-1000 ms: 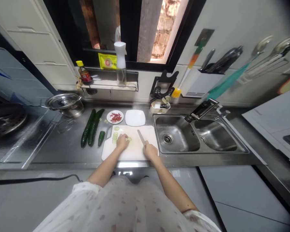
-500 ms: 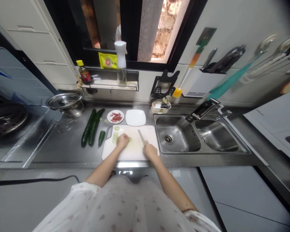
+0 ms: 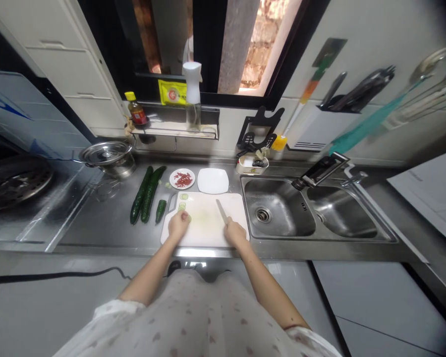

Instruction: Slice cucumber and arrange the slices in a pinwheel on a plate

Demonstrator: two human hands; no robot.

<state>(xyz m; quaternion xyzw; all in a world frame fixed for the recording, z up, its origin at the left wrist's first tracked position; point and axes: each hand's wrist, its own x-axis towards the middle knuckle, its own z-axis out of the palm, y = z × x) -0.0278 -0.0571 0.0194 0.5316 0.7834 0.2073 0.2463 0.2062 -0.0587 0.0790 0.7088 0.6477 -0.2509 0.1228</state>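
Cucumber slices (image 3: 182, 204): thin, round, pale green, darker rims; a few lie at the left end of the white cutting board (image 3: 206, 238), just beyond the left hand (image 3: 179, 225). Left fingers bent, pinching a single slice (image 3: 189, 218), partly hidden. Right hand (image 3: 235, 232) fingers wrapped around knife (image 3: 221, 210) handle, well apart from slices.

My left hand (image 3: 179, 225) pinches near the left edge of the cutting board (image 3: 204, 235); my right hand (image 3: 235, 232) grips near its right.
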